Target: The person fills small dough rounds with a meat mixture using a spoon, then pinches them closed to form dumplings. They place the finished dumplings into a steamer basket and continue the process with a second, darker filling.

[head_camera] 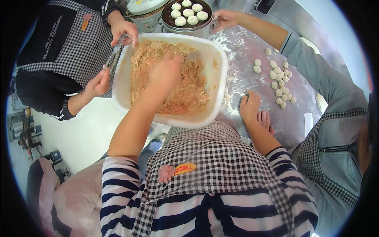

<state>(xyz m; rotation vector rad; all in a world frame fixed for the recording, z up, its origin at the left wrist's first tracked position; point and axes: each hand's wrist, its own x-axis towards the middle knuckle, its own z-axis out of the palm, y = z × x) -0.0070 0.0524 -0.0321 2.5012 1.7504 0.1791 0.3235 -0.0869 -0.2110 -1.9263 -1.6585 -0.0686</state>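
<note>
My left hand (166, 71) reaches into a white plastic tub (219, 97), its curled fingers down at the minced filling (183, 97). Whether those fingers hold anything is hidden; a greyish patch shows beside them. On the floured metal table (251, 35), to the right of the tub, rests my right hand (251, 104) with bent fingers. A small dark shape (247, 94) shows by its fingertips, too unclear to name. Another person's fingers (264, 120) lie close to my right wrist. Several small dough pieces (278, 75) are spread farther right on the table.
At the left, a co-worker's hands (99, 83) handle clear plastic (117, 49). A grey-sleeved person's hand (225, 19) touches a round steamer pot (187, 32) bearing several white buns (188, 12). A rice cooker (145, 22) stands beside it. A phone (266, 6) lies at the back.
</note>
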